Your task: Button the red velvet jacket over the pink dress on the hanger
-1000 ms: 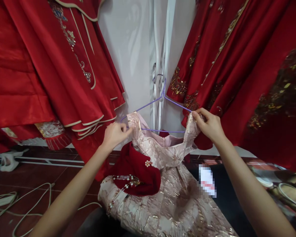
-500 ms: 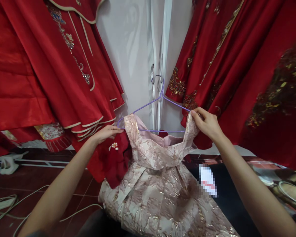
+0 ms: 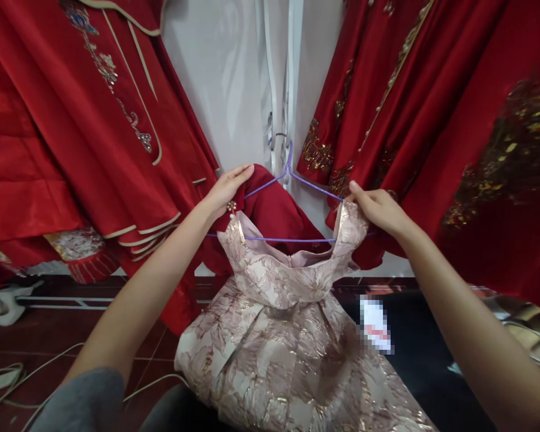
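Observation:
A pink and gold brocade dress (image 3: pixel 292 282) hangs by its shoulder straps on a thin purple hanger (image 3: pixel 317 188). My left hand (image 3: pixel 225 191) pinches the edge of a dark red garment (image 3: pixel 272 207) and holds it up at the hanger's left arm. This red cloth spreads behind the dress's neckline, and a small beaded ornament (image 3: pixel 231 206) shows just below my fingers. At the other end, my right hand (image 3: pixel 375 207) is closed on the dress's right strap, its thumb beside the hanger wire. The hanger's left tip is mostly hidden.
Red embroidered garments (image 3: pixel 108 138) hang at the left, and more with gold decoration (image 3: pixel 400 138) at the right. White doors (image 3: pixel 216 78) stand behind. Cables (image 3: pixel 13 384) lie on the dark red tiled floor (image 3: pixel 148 354). A black item (image 3: pixel 414 354) lies low at the right.
My left hand has moved from the hanger's left tip up and right, lifting the dark red cloth across the hanger behind the dress. My right hand stays at the right strap.

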Available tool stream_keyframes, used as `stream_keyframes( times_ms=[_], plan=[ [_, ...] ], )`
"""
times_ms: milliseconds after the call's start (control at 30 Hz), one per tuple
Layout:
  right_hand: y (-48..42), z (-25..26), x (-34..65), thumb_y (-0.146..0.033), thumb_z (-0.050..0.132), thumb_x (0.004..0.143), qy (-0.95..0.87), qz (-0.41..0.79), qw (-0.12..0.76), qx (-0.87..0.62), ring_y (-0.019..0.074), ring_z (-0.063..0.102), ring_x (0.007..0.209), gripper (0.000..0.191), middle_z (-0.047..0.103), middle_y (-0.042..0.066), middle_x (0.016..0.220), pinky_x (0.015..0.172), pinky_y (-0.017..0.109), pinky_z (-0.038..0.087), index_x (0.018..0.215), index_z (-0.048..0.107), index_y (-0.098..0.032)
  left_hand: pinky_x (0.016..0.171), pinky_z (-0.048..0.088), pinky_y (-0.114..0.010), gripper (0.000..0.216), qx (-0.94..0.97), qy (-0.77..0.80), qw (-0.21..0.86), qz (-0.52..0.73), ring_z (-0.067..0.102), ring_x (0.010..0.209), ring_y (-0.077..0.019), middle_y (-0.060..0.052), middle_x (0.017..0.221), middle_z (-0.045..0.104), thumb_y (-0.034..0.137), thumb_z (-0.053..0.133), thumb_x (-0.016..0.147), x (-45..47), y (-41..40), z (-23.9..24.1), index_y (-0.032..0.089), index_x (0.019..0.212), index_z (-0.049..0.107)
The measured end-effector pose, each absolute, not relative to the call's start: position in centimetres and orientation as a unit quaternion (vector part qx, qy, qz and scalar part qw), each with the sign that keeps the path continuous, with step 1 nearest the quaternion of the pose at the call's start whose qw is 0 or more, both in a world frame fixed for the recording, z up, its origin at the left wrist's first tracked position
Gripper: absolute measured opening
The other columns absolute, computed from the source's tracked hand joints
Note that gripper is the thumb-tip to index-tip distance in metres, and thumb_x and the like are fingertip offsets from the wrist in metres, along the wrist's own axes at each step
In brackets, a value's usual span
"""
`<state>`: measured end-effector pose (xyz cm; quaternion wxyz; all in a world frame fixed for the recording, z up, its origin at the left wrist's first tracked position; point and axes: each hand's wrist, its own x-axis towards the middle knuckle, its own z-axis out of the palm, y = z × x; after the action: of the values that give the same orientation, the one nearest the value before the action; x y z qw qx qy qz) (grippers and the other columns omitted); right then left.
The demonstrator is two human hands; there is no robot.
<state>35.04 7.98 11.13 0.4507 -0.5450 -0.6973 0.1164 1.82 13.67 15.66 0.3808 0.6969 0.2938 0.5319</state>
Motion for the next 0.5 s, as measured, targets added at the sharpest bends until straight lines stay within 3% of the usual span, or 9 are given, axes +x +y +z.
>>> stream_keyframes(
  times_ms=[100,200,500],
  plan=[
    [9.6,12.2,35.0,-0.072,0.031,0.085,-0.752,0.241,0.335,-0.514,0.0226,0.065,0.064,0.068,0.07,0.008,0.064,0.06,0.034,0.049,0.059,0.07,-0.022,0.099,0.046,-0.038,0.033,0.684,0.301,0.431,0.505,0.062,0.108,-0.0221,-0.006,0.108,0.07,0.04,0.064,0.083,2.4,13.9,15.5,0.018,0.107,0.068],
    [10.9,13.1,34.1,-0.073,0.026,0.086,-0.795,0.29,0.247,-0.471,0.0242,0.068,0.076,0.071,0.072,0.01,0.072,0.068,0.036,0.052,0.064,0.073,-0.024,0.1,0.046,-0.038,0.031,0.67,0.325,0.466,0.478,0.062,0.109,-0.0215,-0.007,0.11,0.07,0.034,0.067,0.08,2.4,14.1,15.3,0.017,0.106,0.068],
    [12.4,13.6,31.4,-0.072,0.006,0.087,-0.776,0.436,0.139,-0.435,0.024,0.07,0.08,0.085,0.074,0.015,0.084,0.066,0.036,0.054,0.08,0.075,-0.022,0.086,0.055,-0.038,0.022,0.668,0.362,0.512,0.402,0.068,0.094,-0.0242,-0.011,0.101,0.073,0.031,0.067,0.078,1.8,15.3,14.9,0.017,0.095,0.072]
  ],
)
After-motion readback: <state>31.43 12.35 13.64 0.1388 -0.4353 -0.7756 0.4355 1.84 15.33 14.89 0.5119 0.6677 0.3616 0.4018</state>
